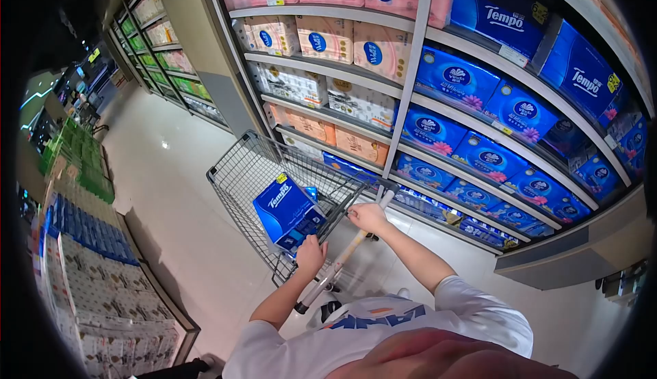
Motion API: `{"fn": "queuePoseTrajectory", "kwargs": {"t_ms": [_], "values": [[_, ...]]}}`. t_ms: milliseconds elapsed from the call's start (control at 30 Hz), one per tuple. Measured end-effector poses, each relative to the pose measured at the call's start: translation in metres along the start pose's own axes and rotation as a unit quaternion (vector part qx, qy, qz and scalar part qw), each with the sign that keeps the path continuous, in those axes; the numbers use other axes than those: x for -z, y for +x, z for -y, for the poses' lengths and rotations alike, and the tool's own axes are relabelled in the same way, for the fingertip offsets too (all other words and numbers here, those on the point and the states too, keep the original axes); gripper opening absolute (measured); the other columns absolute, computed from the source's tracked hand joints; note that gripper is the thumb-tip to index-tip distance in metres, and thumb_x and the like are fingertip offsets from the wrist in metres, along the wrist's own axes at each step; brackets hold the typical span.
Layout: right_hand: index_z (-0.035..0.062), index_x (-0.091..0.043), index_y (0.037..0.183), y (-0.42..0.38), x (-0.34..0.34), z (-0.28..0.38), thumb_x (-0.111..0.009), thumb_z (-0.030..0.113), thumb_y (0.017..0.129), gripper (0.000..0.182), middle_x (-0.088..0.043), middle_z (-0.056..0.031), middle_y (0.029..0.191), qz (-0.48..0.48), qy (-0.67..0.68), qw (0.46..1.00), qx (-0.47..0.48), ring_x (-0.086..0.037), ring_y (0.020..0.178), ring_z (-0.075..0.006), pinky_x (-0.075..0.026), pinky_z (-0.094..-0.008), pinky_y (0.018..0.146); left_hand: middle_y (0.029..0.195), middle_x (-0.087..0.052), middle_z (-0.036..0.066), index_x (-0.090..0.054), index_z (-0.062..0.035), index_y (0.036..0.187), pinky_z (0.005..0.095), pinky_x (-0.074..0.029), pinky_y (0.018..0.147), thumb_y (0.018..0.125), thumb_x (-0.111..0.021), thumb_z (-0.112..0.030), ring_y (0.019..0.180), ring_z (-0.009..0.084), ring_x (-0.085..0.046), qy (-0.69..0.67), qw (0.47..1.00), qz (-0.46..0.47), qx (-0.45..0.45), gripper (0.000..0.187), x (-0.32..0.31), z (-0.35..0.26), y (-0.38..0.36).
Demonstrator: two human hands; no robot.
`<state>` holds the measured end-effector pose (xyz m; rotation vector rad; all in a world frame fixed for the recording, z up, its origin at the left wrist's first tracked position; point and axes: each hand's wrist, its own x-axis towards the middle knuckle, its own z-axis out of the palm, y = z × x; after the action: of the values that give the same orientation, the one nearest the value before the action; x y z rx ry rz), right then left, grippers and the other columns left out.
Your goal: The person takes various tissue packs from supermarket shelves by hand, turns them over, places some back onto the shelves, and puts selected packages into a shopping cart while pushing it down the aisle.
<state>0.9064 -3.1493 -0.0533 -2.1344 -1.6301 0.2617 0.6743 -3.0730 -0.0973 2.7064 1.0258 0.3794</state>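
A wire shopping cart [236, 167] stands in front of me, its pale push bar [352, 245] running slantwise under my forearms. Past that bar, my left hand [311, 256] has its fingers curled at the basket's rear edge, close to the lower corner of a blue Tempo tissue pack [277, 204]. My right hand [366, 217] is also closed at the rear edge, farther right, near the bar's far end. The fingertips of both hands are partly hidden. The Tempo pack lies tilted inside the basket, with another blue item partly showing behind it.
Tall shelves [404, 92] on the right hold pink, beige, white and blue tissue packs, including blue Vinda packs [493, 157]. Stacked white packs [113, 297] and green packs [79, 160] line the left. A pale tiled aisle [161, 146] runs between them.
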Motion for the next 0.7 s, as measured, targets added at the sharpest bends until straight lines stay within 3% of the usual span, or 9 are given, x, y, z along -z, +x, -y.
{"fn": "queuePoseTrajectory", "kwargs": {"t_ms": [167,267,367,433,500,533,567,633,700], "values": [[0.0132,-0.067,0.088,0.049,-0.032,0.037,-0.055,0.030,0.082,0.021,-0.067,-0.0079,0.071,-0.053,-0.003,0.997,-0.054,-0.065,0.066,-0.0283,-0.052,-0.0420,0.064,0.085,-0.054,0.014,-0.048,-0.0029,0.090,0.0426,-0.051,0.064,0.084,-0.061,-0.027,0.075,0.0315,-0.062,0.028,0.999,0.006,-0.032,0.028,0.004,0.072,0.031],[0.0121,-0.064,0.082,0.077,-0.049,0.057,-0.055,0.026,0.082,0.016,-0.065,-0.0096,0.067,-0.157,0.065,0.985,-0.033,-0.064,0.063,-0.0312,-0.051,-0.0442,0.061,0.085,-0.057,0.015,-0.049,-0.0035,0.090,0.0425,-0.052,0.065,0.080,-0.064,-0.026,0.076,0.0317,-0.063,0.053,0.998,0.030,-0.002,0.029,0.015,0.112,0.056],[0.0117,-0.063,0.081,0.107,-0.064,0.074,-0.055,0.024,0.081,0.015,-0.065,-0.0094,0.066,-0.156,0.063,0.985,-0.020,-0.063,0.062,-0.0329,-0.050,-0.0441,0.061,0.083,-0.065,0.017,-0.060,-0.0032,0.086,0.0425,-0.053,0.067,0.071,-0.071,-0.029,0.080,0.0319,-0.065,0.045,0.982,0.183,0.003,0.032,0.040,0.161,0.105],[0.0111,-0.063,0.081,0.126,-0.073,0.080,-0.055,0.024,0.081,0.015,-0.065,-0.0095,0.068,-0.159,0.057,0.986,0.009,-0.063,0.064,-0.0327,-0.050,-0.0437,0.061,0.076,-0.067,0.014,-0.067,-0.0035,0.078,0.0399,-0.052,0.067,0.066,-0.073,-0.031,0.077,0.0283,-0.066,0.026,0.934,0.356,-0.033,0.031,0.064,0.189,0.152],[0.0106,-0.063,0.081,0.154,-0.076,0.084,-0.055,0.024,0.080,0.016,-0.065,-0.0096,0.070,-0.158,0.049,0.985,0.044,-0.063,0.066,-0.0325,-0.050,-0.0434,0.062,0.070,-0.065,0.001,-0.069,-0.0096,0.070,0.0290,-0.042,0.053,0.067,-0.075,-0.033,0.060,0.0133,-0.056,-0.075,0.801,0.589,0.076,0.024,0.046,0.217,0.186],[0.0100,-0.062,0.080,0.174,-0.073,0.082,-0.054,0.024,0.080,0.017,-0.066,-0.0106,0.073,-0.080,0.010,0.989,0.122,-0.063,0.069,-0.0328,-0.050,-0.0437,0.062,0.070,-0.065,0.000,-0.067,-0.0118,0.067,0.0274,-0.038,0.050,0.068,-0.075,-0.033,0.056,0.0109,-0.053,-0.236,0.719,0.620,0.207,0.022,0.029,0.249,0.191],[0.0094,-0.062,0.079,0.171,-0.081,0.085,-0.053,0.024,0.081,0.017,-0.066,-0.0117,0.076,0.006,-0.024,0.981,0.195,-0.063,0.071,-0.0331,-0.050,-0.0440,0.063,0.071,-0.065,0.001,-0.066,-0.0108,0.067,0.0297,-0.042,0.054,0.072,-0.073,-0.034,0.058,0.0130,-0.056,-0.204,0.722,0.617,0.238,0.024,0.021,0.261,0.202],[0.0083,-0.063,0.082,0.188,-0.090,0.094,-0.053,0.023,0.081,0.017,-0.065,-0.0116,0.076,-0.004,-0.009,0.988,0.154,-0.063,0.070,-0.0302,-0.051,-0.0421,0.063,0.077,-0.068,0.010,-0.068,-0.0063,0.070,0.0344,-0.049,0.064,0.072,-0.070,-0.034,0.069,0.0207,-0.063,-0.087,0.849,0.455,0.256,0.028,0.043,0.227,0.203],[0.0072,-0.064,0.084,0.206,-0.094,0.092,-0.054,0.021,0.081,0.017,-0.064,-0.0114,0.077,-0.019,0.014,0.994,0.107,-0.063,0.070,-0.0273,-0.051,-0.0402,0.063,0.080,-0.068,0.015,-0.069,-0.0041,0.074,0.0361,-0.050,0.069,0.072,-0.068,-0.036,0.075,0.0251,-0.065,-0.074,0.900,0.374,0.213,0.032,0.033,0.248,0.211]]}}
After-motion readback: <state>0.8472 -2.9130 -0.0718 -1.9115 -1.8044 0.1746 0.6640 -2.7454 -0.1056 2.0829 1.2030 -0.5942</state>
